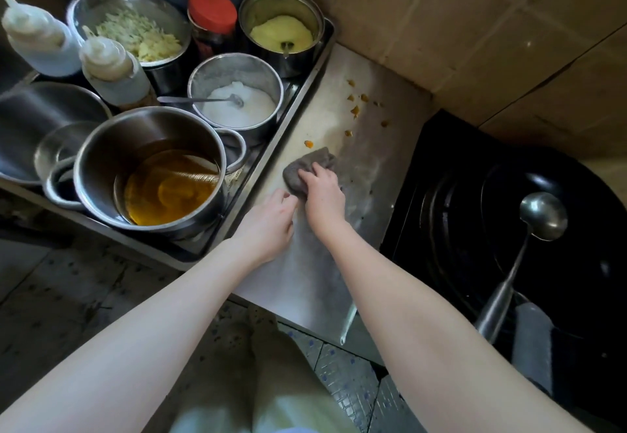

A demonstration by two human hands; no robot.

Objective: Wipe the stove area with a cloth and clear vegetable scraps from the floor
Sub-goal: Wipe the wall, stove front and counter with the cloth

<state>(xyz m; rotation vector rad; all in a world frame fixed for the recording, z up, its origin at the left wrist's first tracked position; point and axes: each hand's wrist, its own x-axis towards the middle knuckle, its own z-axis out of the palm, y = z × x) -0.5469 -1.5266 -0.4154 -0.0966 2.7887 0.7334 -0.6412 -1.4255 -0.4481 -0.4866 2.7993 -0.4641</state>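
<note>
**Obs.: cloth on steel counter, scraps ahead of it**

Right hand point(322, 195) gripped a crumpled grey cloth point(307, 166), fingers curled over it and pressing it onto the brushed steel counter point(305, 283). The cloth sat mid-counter, between the tray and the stove. Left hand point(268, 219) lay on the counter just beside the right, fingers loosely curled with nothing visible in them.

Small orange vegetable scraps point(354, 111) were scattered on the counter beyond the cloth, toward the tan tiled wall point(458, 18). The nearest piece lay just beyond the cloth's far edge.

Left of the counter was a rectangular steel tray point(317, 69) holding:
- large two-handled steel pot of amber oil point(152, 174)
- steel canister of white granules point(237, 100), spoon in it
- steel canister of pale yellow paste point(281, 34)
- steel bowl of shredded pale vegetable point(135, 30)
- dark jar with a red lid point(212, 13)
- two clear squeeze bottles point(112, 69)

Right of the counter was a black wok point(576, 280) on the stove, with a long-handled steel ladle point(544, 216) resting in it.

Speckled tiled floor point(349, 375) was visible below the counter's edge. I could not tell whether any scraps lay on it.
</note>
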